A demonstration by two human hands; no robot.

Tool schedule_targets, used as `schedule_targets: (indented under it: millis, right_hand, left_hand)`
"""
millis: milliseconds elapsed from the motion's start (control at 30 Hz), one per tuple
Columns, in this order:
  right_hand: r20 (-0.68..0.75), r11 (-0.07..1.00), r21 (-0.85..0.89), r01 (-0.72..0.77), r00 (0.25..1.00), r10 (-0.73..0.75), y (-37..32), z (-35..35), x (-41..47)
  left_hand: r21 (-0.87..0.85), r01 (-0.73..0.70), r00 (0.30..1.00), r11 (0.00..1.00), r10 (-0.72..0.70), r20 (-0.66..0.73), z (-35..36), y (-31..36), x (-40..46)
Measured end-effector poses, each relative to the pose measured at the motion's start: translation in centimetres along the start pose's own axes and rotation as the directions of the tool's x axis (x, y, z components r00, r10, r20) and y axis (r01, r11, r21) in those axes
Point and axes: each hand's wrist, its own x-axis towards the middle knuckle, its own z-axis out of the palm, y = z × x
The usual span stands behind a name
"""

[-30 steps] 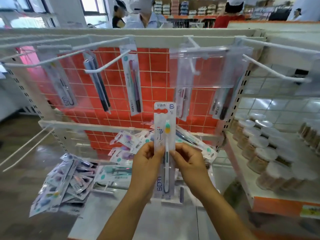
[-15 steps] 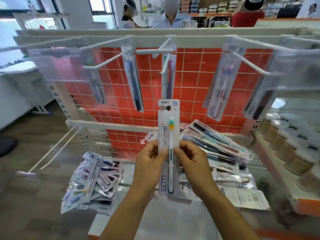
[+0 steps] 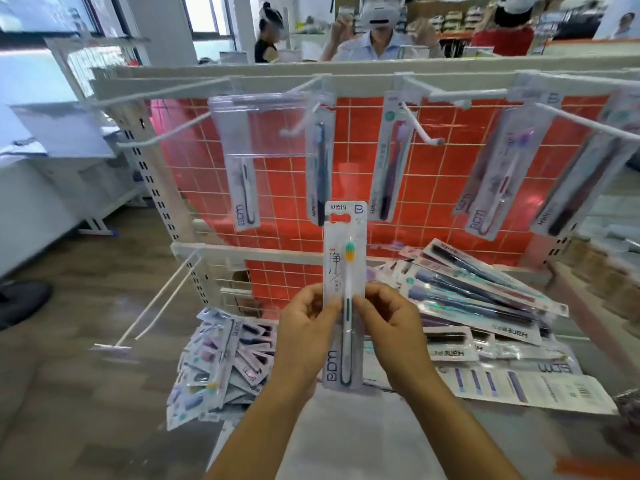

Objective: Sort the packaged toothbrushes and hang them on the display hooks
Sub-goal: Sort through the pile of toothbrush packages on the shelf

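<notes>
I hold a white packaged toothbrush upright in front of the rack; its bristles are green and orange. My left hand pinches its left edge and my right hand pinches its right edge, both at mid-height. Above it white display hooks stick out from the top rail, several carrying hung toothbrush packs. A pile of toothbrush packs lies on the shelf to the right, and another pile of small packs lies to the left.
The rack has an orange tiled grid back and a white lower rail with a bare double hook slanting down left. People stand behind the rack. A white counter is at left, shelving at far right.
The view has swung left, so the rack and piles have drifted right in the frame. Both hands keep the same grip on the pack, still upright at the centre.
</notes>
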Motion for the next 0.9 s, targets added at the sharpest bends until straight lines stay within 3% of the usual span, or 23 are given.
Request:
schedule_targets:
  millis: [467,900]
  right_hand:
    - [0.045,0.994,-0.087,0.064,0.997,-0.060,-0.9,5.3,-0.2]
    - [0.107,0.985,-0.144,0.091,0.991,-0.076,-1.5,5.6,0.6]
  left_hand:
    - [-0.129,0.005,0.999,0.992,-0.011,-0.046,-4.6,1.2,1.0]
    - [-0.117,-0.066,0.973,0.991,0.038,-0.229,-6.0,1.4,1.8]
